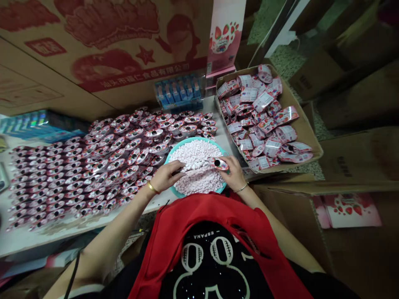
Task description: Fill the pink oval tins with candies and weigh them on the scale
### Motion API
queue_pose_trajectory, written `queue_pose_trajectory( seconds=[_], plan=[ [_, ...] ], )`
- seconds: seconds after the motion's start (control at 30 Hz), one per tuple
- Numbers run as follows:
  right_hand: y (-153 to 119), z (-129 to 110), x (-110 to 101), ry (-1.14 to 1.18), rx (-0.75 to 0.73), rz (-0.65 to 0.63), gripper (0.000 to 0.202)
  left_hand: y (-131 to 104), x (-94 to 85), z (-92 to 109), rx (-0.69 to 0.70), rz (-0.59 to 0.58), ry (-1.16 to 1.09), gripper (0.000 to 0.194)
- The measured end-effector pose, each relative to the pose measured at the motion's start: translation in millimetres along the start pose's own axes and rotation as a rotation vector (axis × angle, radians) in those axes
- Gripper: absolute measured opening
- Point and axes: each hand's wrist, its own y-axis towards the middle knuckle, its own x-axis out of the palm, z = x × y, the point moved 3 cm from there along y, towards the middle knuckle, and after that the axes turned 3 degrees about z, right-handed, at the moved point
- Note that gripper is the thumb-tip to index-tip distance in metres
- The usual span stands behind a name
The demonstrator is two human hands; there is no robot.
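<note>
A turquoise bowl (170, 157) full of small pale pink-white candies (198, 151) stands at the table's front edge, before my body. My right hand (234, 173), at the bowl's right rim, is closed on a small printed pouch (217, 163) with a dark round opening facing up. Over the left part of the bowl is my left hand (166, 175), its fingers bent together at the candies. What those fingers hold, if anything, I cannot make out. Many similar pouches (134, 145) stand upright in close rows left of the bowl.
A cardboard tray (316, 143) heaped with loose printed pouches (262, 112) sits to the right. Blue packs (179, 92) stand behind the bowl, and more blue boxes (43, 124) lie at the far left. A large carton (102, 45) walls off the back.
</note>
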Motion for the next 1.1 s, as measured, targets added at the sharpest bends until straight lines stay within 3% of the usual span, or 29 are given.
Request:
queue_pose_trajectory(
  seconds=[0.13,0.33,0.47,0.57,0.67,0.8,0.87,0.93,1.1],
  plan=[
    [3.0,-9.2,12.0,-0.047,-0.043,-0.054,0.038,18.3,-17.6,30.4,0.045,-0.093,0.196,0.027],
    [2.7,-15.9,20.5,-0.103,-0.041,-0.086,0.043,39.2,-33.0,76.7,-0.117,-0.297,0.621,0.019],
    [0.7,-15.8,23.2,-0.106,-0.041,-0.091,0.047,44.7,-30.7,98.3,-0.158,-0.311,0.7,0.015],
    [-0.6,-14.5,25.2,-0.079,-0.043,-0.092,0.048,44.2,-28.6,102.6,-0.109,-0.272,0.703,0.019],
    [-1.0,-9.6,25.2,0.004,-0.017,-0.063,0.044,34.5,-36.1,88.1,-0.086,-0.168,0.667,0.02],
    [1.7,5.2,22.5,0.166,0.106,0.066,0.036,2.0,-39.5,32.1,-0.254,-0.065,0.668,0.019],
    [3.6,12.5,24.4,0.228,0.173,0.1,0.037,-14.3,-23.2,1.4,-0.332,-0.104,0.647,0.018],
    [5.0,17.6,29.8,0.292,0.235,0.092,0.04,-22.2,4.0,-20.6,-0.358,-0.144,0.584,0.018],
    [6.4,18.2,46.9,0.345,0.304,0.001,0.046,-5.3,69.5,-36.7,-0.35,-0.09,0.399,0.022]
  ],
)
